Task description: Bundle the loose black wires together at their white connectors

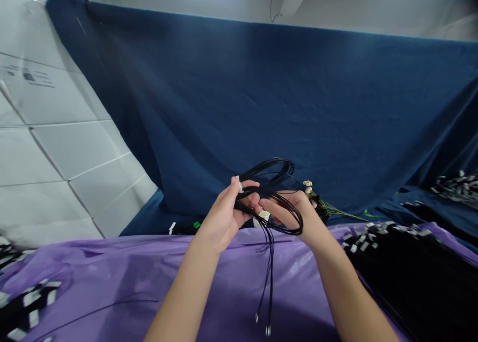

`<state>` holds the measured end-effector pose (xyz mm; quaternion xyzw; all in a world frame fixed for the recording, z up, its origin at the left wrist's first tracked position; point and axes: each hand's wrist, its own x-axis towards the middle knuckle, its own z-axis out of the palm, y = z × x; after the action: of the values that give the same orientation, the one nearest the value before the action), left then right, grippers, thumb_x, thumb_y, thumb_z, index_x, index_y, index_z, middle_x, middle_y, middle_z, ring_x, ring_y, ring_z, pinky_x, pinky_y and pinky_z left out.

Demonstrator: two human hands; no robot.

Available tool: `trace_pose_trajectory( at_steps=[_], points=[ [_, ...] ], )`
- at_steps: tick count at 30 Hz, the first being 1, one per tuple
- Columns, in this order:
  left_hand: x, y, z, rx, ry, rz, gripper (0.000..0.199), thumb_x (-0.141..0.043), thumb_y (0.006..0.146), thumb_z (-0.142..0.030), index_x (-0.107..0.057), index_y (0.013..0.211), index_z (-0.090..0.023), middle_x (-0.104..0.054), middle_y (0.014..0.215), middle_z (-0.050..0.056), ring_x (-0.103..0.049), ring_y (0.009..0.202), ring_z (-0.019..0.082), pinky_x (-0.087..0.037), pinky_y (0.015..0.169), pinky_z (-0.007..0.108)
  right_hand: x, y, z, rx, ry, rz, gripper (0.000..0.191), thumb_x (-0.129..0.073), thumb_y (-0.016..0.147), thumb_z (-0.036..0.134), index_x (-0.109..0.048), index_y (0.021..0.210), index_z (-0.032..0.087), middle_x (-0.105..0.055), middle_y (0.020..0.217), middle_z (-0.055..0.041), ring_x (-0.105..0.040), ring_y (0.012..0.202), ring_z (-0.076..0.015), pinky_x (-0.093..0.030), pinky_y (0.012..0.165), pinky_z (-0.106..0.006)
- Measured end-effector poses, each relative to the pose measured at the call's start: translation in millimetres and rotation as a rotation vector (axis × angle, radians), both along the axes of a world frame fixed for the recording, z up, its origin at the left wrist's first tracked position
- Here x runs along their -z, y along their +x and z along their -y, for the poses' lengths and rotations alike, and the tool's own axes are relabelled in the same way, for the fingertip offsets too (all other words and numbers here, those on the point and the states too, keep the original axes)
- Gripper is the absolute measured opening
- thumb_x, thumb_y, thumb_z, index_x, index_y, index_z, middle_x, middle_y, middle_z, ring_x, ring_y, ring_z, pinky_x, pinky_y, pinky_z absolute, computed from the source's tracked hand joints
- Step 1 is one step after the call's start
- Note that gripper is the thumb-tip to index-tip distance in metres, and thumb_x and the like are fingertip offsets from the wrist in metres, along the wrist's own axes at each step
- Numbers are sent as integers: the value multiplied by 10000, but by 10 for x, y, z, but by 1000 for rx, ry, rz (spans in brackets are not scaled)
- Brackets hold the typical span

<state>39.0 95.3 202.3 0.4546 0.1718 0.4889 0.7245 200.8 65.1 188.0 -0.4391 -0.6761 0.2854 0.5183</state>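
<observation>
A coiled bundle of thin black cords point(263, 168) is held up in front of me between both hands. My left hand point(222, 215) is closed round the middle of the bundle, with a small white band or tag point(239, 184) by its thumb. My right hand point(300, 205) has its fingers bent in at the bundle's right-hand loop; its fingertips are partly behind the cords. Loose cord ends point(268, 329) with pale tips hang down below the hands. A white and yellowish piece point(264, 215) shows behind the cords between the hands.
Purple sheeting point(149, 277) covers the surface below. Black cords with white ends are piled at right point(411, 272) and lower left point(32, 302). Pale artificial flowers point(307, 186) lie beyond my right hand. White boxes point(74, 148) stand left; a blue cloth point(280, 98) hangs behind.
</observation>
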Motion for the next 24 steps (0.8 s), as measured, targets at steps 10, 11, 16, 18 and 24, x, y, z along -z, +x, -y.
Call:
trace_pose_trajectory(
  at_steps=[10, 11, 16, 18, 24],
  points=[
    [30, 93, 57, -281, 161, 63, 419, -623, 830, -557, -728, 777, -154, -700, 768, 62, -656, 825, 188, -486, 829, 307, 117, -143, -15, 37, 256, -167, 121, -692, 827, 304, -696, 851, 186, -661, 771, -23, -602, 702, -140, -476, 638, -253],
    [26, 100, 73, -282, 189, 71, 419, -623, 829, -559, -731, 771, -158, -701, 757, 62, -661, 856, 204, -485, 848, 322, 137, -160, -21, 51, 311, -168, 82, -694, 828, 276, -701, 849, 197, -674, 790, -26, -621, 725, -147, -494, 676, -269],
    [41, 135, 148, -214, 246, 114, 416, -646, 799, -579, -742, 754, -176, -714, 727, 70, -667, 951, 260, -503, 863, 377, 146, -251, -2, 61, 469, -144, 116, -687, 830, 179, -734, 911, 248, -721, 895, -32, -668, 876, -179, -532, 793, -310],
    [57, 146, 159, -193, 240, 114, 422, -664, 776, -590, -742, 747, -176, -725, 762, 77, -664, 976, 277, -512, 856, 392, 116, -268, 21, 60, 464, -110, 135, -672, 842, 175, -739, 937, 245, -726, 965, -47, -662, 984, -203, -531, 860, -336],
    [60, 151, 163, -123, 196, 137, 411, -687, 758, -583, -739, 740, -176, -738, 872, 84, -661, 1001, 287, -524, 847, 401, 29, -277, 108, 40, 427, 15, 111, -636, 866, 154, -722, 898, 215, -723, 984, -49, -653, 1039, -207, -517, 931, -360]
  ],
)
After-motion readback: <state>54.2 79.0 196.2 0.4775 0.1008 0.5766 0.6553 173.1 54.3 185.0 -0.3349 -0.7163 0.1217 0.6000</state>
